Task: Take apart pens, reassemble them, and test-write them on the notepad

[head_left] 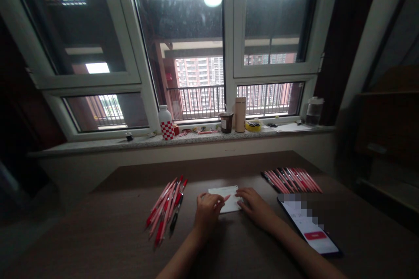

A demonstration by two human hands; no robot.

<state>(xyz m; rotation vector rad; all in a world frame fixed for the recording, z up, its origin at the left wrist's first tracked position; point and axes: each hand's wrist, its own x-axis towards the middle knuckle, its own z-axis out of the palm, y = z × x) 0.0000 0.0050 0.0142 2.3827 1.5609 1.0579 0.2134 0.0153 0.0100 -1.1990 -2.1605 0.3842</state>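
A small white paper or pad lies on the table between my hands. My left hand is closed at its left edge, fingers pinched together. From the pinch a short pink tip points right over the paper; it looks like the end of a pink pencil, the rest hidden by the hand. My right hand rests at the paper's right edge, fingers curved and apart, holding nothing visible. Left of my hands is a loose pile of pink pencils and red and black pens. A neater row of pencils and pens lies at the right.
A phone with its screen lit lies right of my right arm on the brown table. Along the windowsill stand a checked bottle, a dark cup, a tan flask, yellow tape and a clear jug.
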